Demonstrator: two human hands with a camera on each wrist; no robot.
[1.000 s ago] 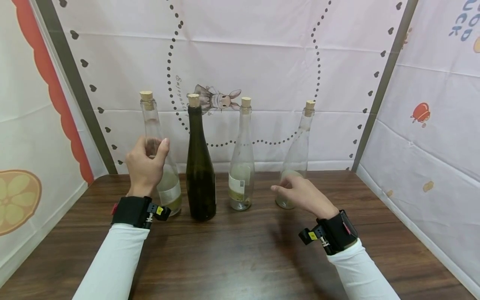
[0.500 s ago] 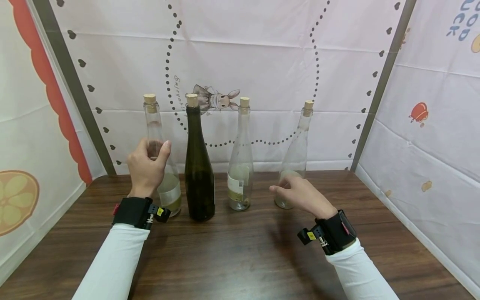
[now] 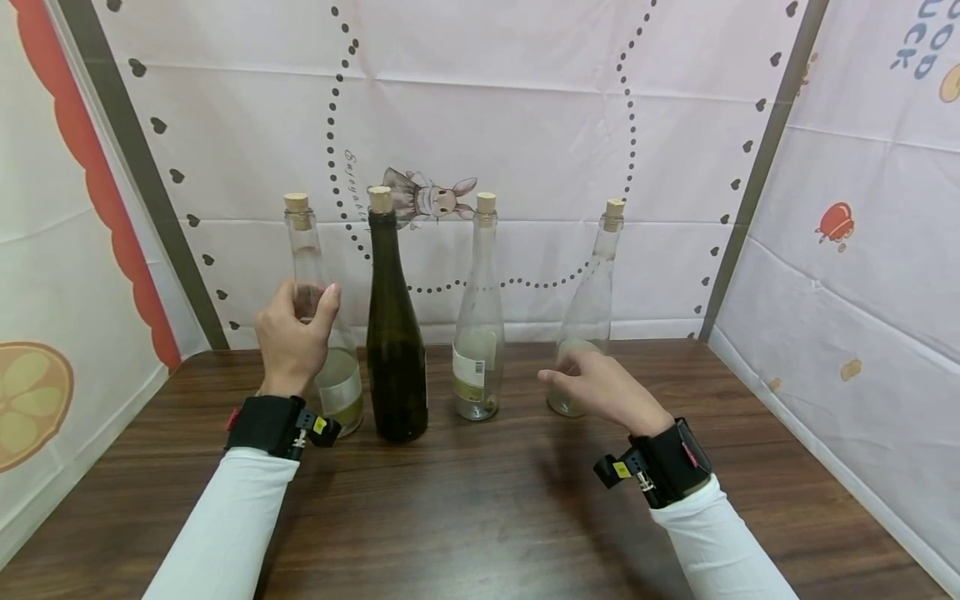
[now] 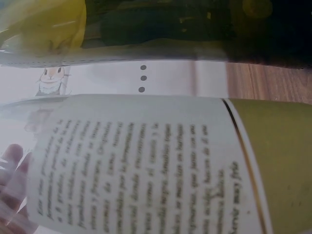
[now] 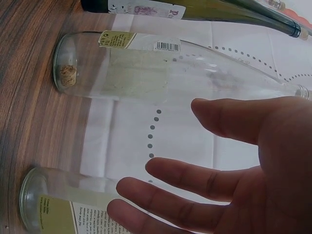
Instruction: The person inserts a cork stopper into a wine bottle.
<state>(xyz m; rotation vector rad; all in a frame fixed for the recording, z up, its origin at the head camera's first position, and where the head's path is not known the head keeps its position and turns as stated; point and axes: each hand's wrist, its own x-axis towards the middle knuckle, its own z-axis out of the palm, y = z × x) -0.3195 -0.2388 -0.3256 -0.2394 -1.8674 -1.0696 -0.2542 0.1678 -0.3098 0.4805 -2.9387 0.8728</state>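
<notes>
Four corked bottles stand in a row on the wooden table [image 3: 480, 500]. My left hand [image 3: 295, 327] grips the leftmost clear bottle [image 3: 306, 250] around its lower neck, thumb on the right side. Its white and olive label [image 4: 146, 165] fills the left wrist view. Beside it stand a dark green bottle [image 3: 393, 333] and a clear labelled bottle [image 3: 477, 333] with a cork piece [image 5: 68, 73] inside. My right hand [image 3: 596, 382] hovers open, fingers spread, just in front of the rightmost clear bottle [image 3: 596, 283]; whether it touches is unclear.
Printed fabric walls [image 3: 525, 125] enclose the table at the back and on both sides. Black wrist straps [image 3: 266, 425] sit on both arms. Bare wood lies between me and the bottles.
The top of the leftmost bottle has come slightly right and down in my left hand's grip. My right hand has barely moved.
</notes>
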